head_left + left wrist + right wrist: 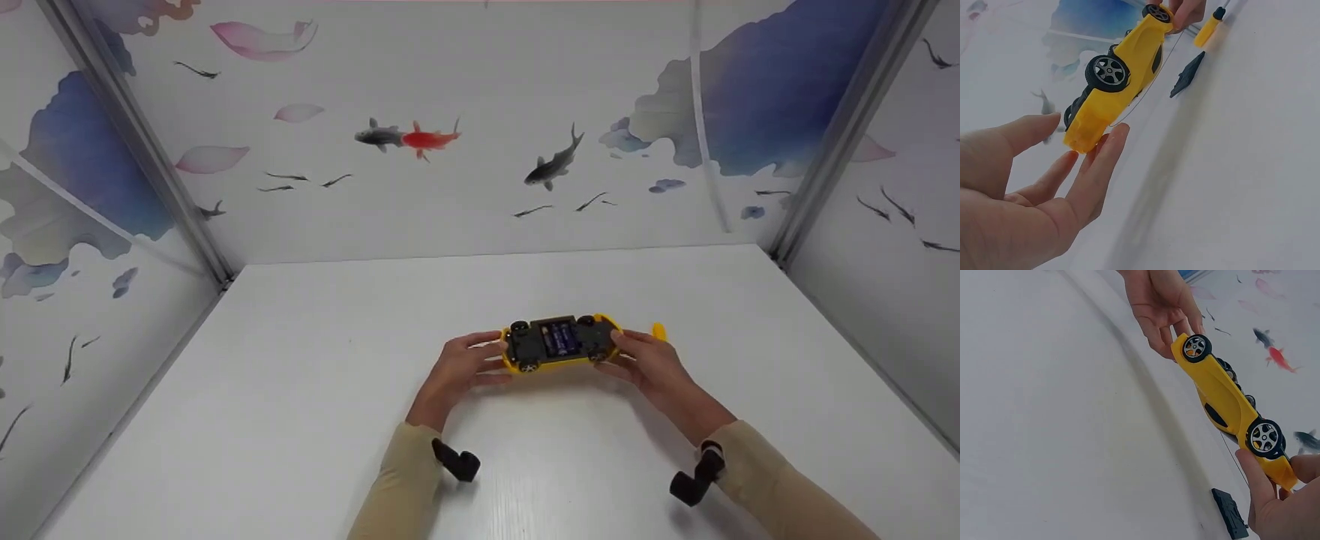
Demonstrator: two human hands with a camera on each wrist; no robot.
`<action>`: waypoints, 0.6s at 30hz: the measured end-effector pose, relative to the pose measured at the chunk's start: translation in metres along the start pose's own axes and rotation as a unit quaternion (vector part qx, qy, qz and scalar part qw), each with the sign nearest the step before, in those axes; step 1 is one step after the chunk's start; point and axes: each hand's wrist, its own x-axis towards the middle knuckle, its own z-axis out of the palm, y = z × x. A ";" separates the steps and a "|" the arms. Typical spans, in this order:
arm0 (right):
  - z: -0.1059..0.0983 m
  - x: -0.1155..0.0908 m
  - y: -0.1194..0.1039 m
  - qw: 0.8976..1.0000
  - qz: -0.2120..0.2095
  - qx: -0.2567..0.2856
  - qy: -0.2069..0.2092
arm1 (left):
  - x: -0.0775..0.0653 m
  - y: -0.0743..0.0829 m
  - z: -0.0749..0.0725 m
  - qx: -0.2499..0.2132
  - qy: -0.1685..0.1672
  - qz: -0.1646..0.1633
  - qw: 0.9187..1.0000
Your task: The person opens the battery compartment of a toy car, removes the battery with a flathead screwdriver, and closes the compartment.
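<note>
- Both left hand (466, 361) and right hand (654, 360) hold the upturned yellow toy car (559, 342).
- Yellow screwdriver (1207, 31) lies on table (285, 420).
- Black battery cover (1188, 75): wrist views only.

Wide stretches of white tabletop (285, 420) outside the left forearm (397, 480) and right forearm (780, 480) give passing room. Between them, a left wrist camera (463, 466) and right wrist camera (690, 487) jut inward, and a raised yellow toy car (561, 339) bars the far end. A black battery cover (1188, 74) and yellow screwdriver (1207, 31) obstruct the tabletop near the right hand (656, 364); a printed back panel (480, 67) bounds the rear.
</note>
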 end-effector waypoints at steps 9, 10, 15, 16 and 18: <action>0.001 -0.001 0.010 1.000 0.007 -0.018 -0.006 | 0.001 -0.002 -0.003 0.019 0.024 -0.018 0.999; 0.001 0.000 0.011 1.000 0.009 -0.020 -0.003 | 0.001 -0.002 -0.003 0.024 0.025 -0.021 0.999; 0.000 0.001 0.016 0.999 0.015 -0.031 -0.005 | 0.002 -0.005 -0.007 0.031 0.032 -0.045 0.998; -0.001 0.001 0.017 0.999 0.016 -0.033 -0.007 | 0.002 -0.006 -0.008 0.031 0.033 -0.049 0.998; -0.001 0.001 0.019 0.999 0.019 -0.038 -0.010 | 0.003 -0.006 -0.009 0.027 0.033 -0.057 0.997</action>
